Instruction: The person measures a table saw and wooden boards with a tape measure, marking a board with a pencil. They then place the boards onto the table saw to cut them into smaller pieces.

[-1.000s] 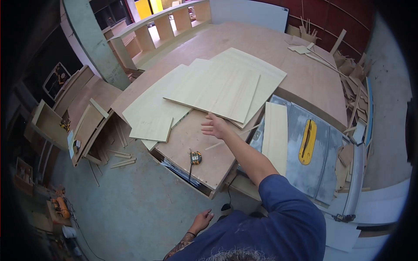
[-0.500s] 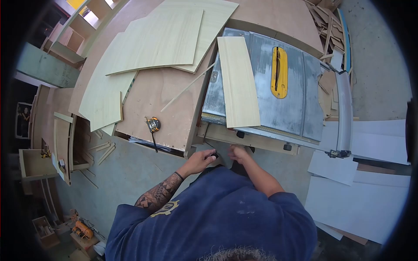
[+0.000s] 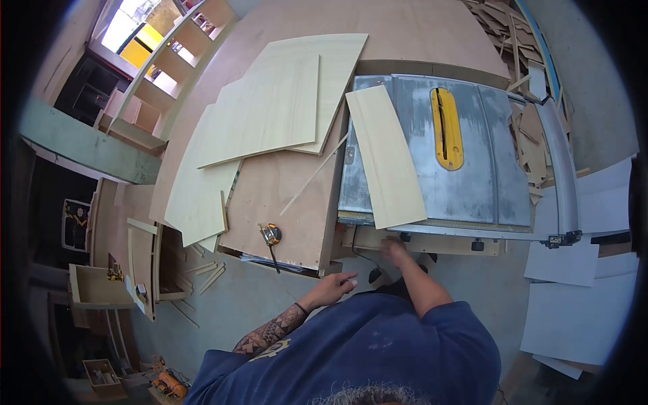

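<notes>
My left hand (image 3: pixel 331 287) hovers below the front corner of the workbench, fingers loosely extended toward the right, and no object shows in it. Beneath the front edge of the table saw (image 3: pixel 466 189), my right hand (image 3: pixel 393 248) reaches to the wooden front rail; its fingers are blurred and partly hidden. A dark cord (image 3: pixel 360 251) hangs just left of that hand. On the saw's left side lies a pale plywood strip (image 3: pixel 386 158), set at a slant. The saw's yellow throat plate (image 3: pixel 447 128) is to its right. A tape measure (image 3: pixel 271 234) rests on the bench above my left hand.
Large plywood sheets (image 3: pixel 270 111) overlap on the bench at the upper left, with a thin stick (image 3: pixel 314 175) beside them. The saw's fence (image 3: pixel 563 169) stands at the right end. White panels (image 3: pixel 574 317) lie on the right floor; wood offcuts (image 3: pixel 533 135) are piled behind.
My right hand has moved forward to the saw's front rail. My left hand has drawn away from it, and the dark object beside it no longer shows there. The view has shifted.
</notes>
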The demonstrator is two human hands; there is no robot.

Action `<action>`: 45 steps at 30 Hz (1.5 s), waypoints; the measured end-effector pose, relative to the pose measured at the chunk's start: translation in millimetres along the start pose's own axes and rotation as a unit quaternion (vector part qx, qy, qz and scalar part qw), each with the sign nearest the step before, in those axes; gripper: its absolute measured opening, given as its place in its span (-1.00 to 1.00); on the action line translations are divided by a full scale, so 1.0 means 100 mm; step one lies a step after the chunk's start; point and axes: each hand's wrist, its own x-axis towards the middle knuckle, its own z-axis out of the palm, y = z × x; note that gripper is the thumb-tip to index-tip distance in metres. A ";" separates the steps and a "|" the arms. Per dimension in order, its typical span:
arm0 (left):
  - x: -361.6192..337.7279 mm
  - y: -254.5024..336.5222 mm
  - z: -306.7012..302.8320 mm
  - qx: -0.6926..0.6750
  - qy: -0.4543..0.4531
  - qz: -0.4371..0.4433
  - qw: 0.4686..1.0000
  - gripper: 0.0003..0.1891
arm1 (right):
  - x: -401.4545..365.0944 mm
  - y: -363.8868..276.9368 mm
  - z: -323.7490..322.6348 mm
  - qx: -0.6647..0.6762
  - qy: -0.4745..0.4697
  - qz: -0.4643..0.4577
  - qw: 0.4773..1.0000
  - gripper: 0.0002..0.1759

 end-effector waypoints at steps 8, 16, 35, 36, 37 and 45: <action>1.07 0.41 0.18 -0.502 -0.003 -0.041 0.864 -0.35 | -0.52 0.36 -1.09 -0.335 0.041 -0.006 0.941 -0.58; 1.74 0.48 0.36 -0.603 0.035 -0.056 0.795 -0.53 | -1.14 -0.36 -1.67 0.033 0.158 0.003 0.987 -0.34; 0.88 0.62 0.88 -0.730 0.246 0.130 0.624 -0.54 | -0.63 -1.43 -3.56 0.546 0.023 -0.313 0.777 -0.33; 0.82 0.69 0.87 -0.725 0.256 0.132 0.626 -0.54 | -0.59 -1.41 -3.60 0.547 0.012 -0.299 0.782 -0.33; 0.71 0.74 0.89 -0.716 0.256 0.147 0.633 -0.53 | -0.59 -1.41 -3.62 0.549 0.004 -0.284 0.786 -0.33; 0.07 1.20 1.36 -0.635 0.235 0.178 0.714 -0.40 | -0.62 -1.36 -3.74 0.548 -0.008 -0.215 0.808 -0.34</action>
